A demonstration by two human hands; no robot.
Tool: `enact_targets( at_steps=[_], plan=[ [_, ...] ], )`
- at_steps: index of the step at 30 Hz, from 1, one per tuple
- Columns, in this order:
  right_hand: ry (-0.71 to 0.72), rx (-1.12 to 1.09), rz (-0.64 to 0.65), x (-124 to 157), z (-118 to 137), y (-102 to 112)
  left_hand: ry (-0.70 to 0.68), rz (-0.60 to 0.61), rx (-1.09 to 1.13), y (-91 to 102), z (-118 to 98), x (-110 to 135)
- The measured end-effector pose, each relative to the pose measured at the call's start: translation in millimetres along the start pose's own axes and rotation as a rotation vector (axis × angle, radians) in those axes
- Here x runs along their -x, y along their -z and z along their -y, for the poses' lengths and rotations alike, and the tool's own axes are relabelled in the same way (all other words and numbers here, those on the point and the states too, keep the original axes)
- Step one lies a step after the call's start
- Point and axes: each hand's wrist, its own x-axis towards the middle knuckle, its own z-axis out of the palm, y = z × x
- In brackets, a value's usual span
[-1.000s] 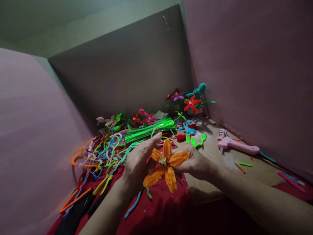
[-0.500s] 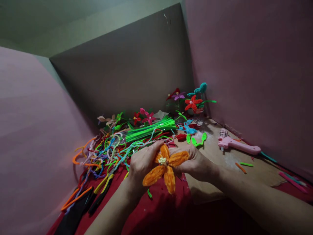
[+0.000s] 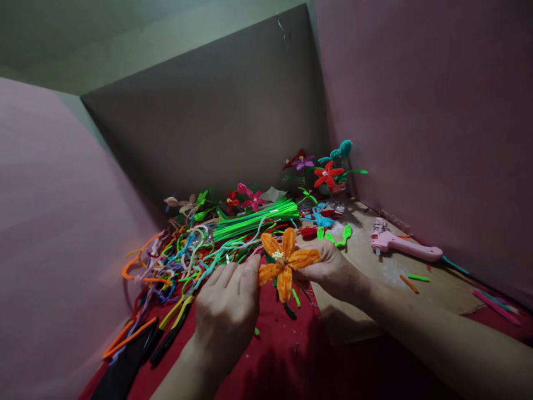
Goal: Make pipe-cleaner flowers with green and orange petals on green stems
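An orange pipe-cleaner flower (image 3: 284,259) with a pale yellow centre is held up over the red cloth (image 3: 270,355). My right hand (image 3: 333,272) grips it from the right, fingers closed behind its petals. My left hand (image 3: 228,305) sits lower left of the flower, fingers curled, its fingertips touching the lower left petal. Whether the left hand pinches the petal or only touches it is unclear.
A heap of loose coloured pipe cleaners (image 3: 179,255) and a green bundle (image 3: 256,219) lie behind. Finished flowers (image 3: 328,173) stand at the back. A pink glue gun (image 3: 403,245) lies on the brown board (image 3: 375,278). Pliers (image 3: 170,328) lie at left. Cardboard walls enclose the area.
The flower has risen and moved slightly away. My left hand has dropped down and left, from cupping the flower's back to touching its lower left petal. My right hand keeps its grip.
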Motion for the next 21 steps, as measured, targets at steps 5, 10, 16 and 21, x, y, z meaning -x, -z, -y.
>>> enact_targets(
  at_steps=[5,10,16,21],
  plan=[
    [0.043,0.045,-0.065,1,1,-1,0.272,0.097,0.307,-17.0,-3,3],
    [0.187,0.238,-0.166,0,0,1,0.979,0.213,0.844,-7.5,6,-2],
    [0.317,0.428,-0.174,2,1,1,1.237,0.434,1.675,0.4,-8,-4],
    [0.337,0.4,-0.183,3,0,-3,1.228,0.35,1.772,-5.5,-33,-15]
  ],
)
